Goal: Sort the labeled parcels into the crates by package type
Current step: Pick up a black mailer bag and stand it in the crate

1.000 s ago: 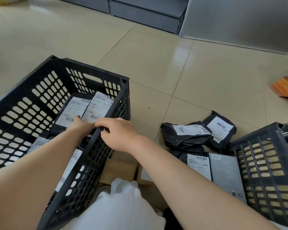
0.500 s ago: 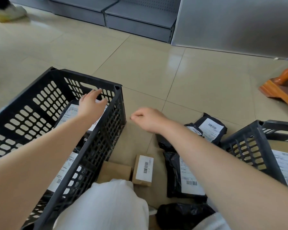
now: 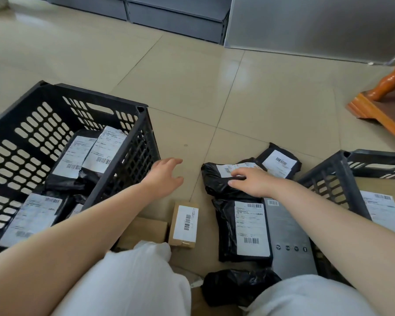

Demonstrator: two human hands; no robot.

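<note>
Both hands are stretched forward: the left hand (image 3: 165,176) is held loosely spread above the floor tiles, while the right hand (image 3: 252,182) is curled onto a crinkled black poly parcel (image 3: 217,181) lying on the floor. Labeled black bags are stacked in the slotted left crate (image 3: 39,124); a flat labeled parcel fills the right crate (image 3: 328,179). A small cardboard box (image 3: 184,224) sits between.
</note>
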